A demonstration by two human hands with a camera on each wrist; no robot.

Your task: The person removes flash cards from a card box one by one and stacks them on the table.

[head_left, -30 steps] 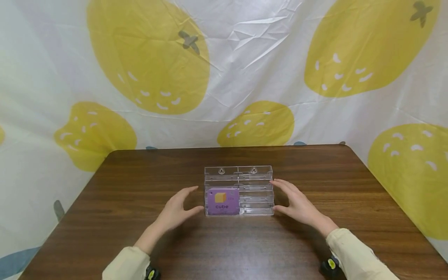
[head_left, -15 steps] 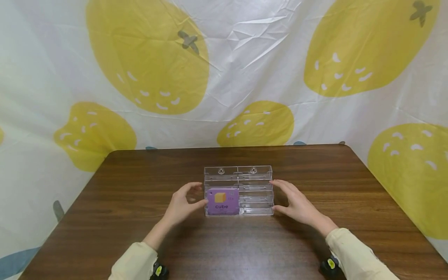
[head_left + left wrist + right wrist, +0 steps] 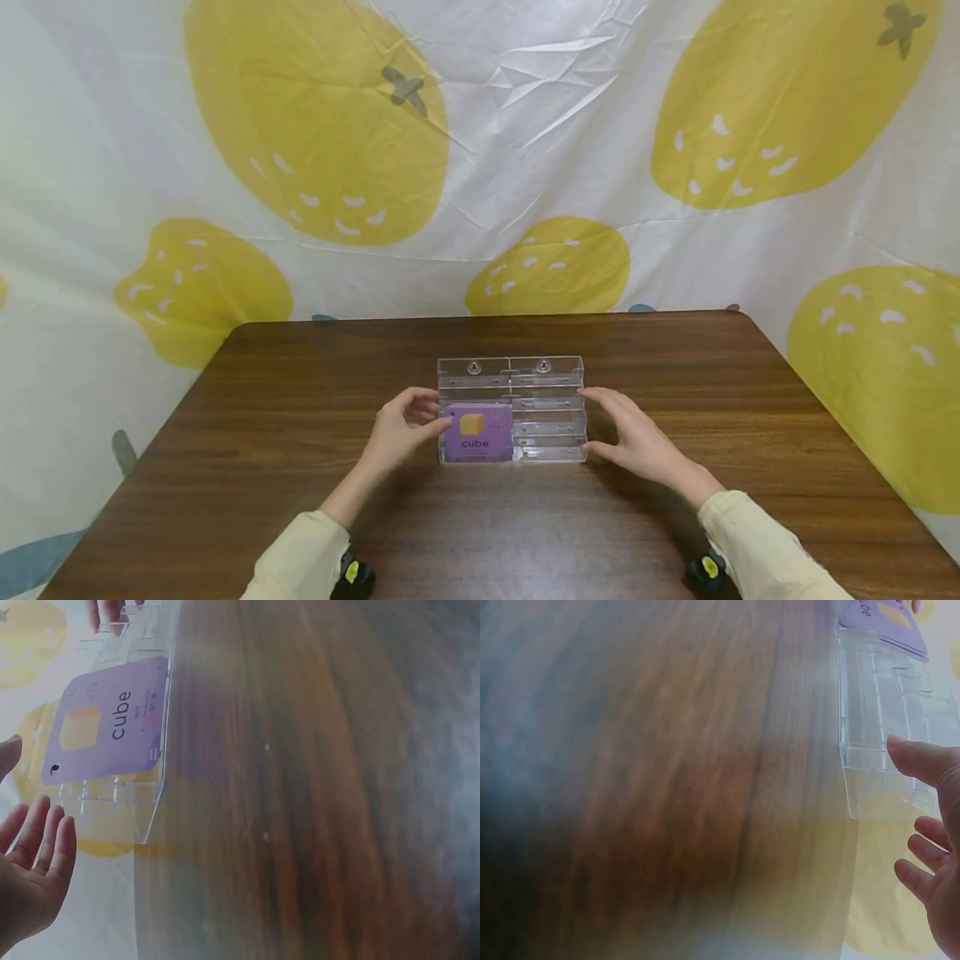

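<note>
A clear plastic tiered card holder [image 3: 549, 425] stands on the table with two columns of pockets. Purple flashcards [image 3: 487, 454] printed "cube" sit in its front left pocket; the right wrist view shows layered edges. At the holder's left side is my left hand [image 3: 393, 429], its thumb by the front card's upper left corner in the head view. The left wrist view shows that thumb apart from the card and the fingers loosely bent. My right hand [image 3: 637, 433] touches the holder's right side with thumb and index fingertip; its other fingers [image 3: 915, 881] stay off the holder.
The brown wooden table [image 3: 525, 533] extends around the holder on all sides. Behind it hangs a white curtain [image 3: 322, 279] with yellow fruit prints. Cream sleeves and dark wrist cameras [image 3: 352, 575] are near the front edge of the view.
My left hand has moved right and slightly up, bringing its thumb from outside the holder to the card's upper left corner. The right hand and holder have stayed in place.
</note>
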